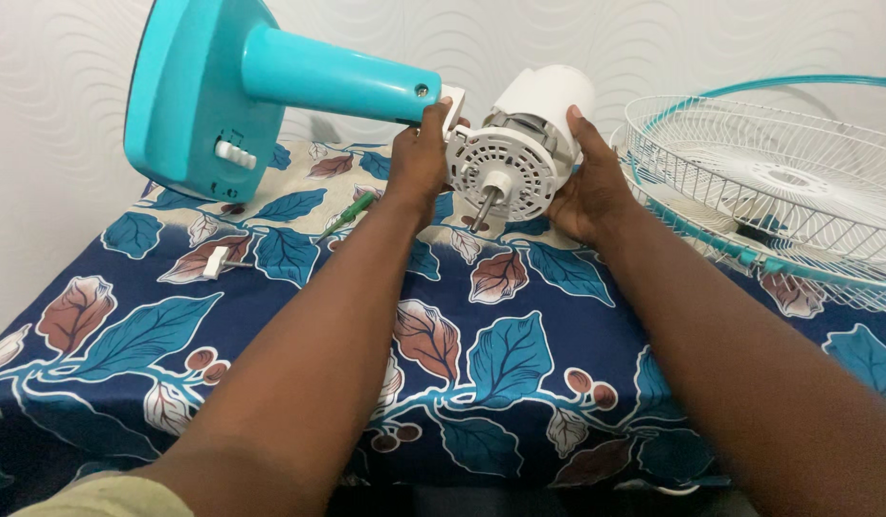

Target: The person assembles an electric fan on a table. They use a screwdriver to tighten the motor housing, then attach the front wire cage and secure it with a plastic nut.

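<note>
White plastic cases the fan motor [519, 144], held above the bench [519, 373]; its bare shaft points down and toward the camera, its long axis running back up toward the wall. Left of the motor, the teal stand [270, 81] slants up and away. The left hand [419, 158] is clamped on the neck joint, the right hand [586, 187] cupped tight round the motor's right side, both forearms stretched forward. Right of the motor lies a wire grille [778, 182]; left of it, a green screwdriver [347, 215]
</note>
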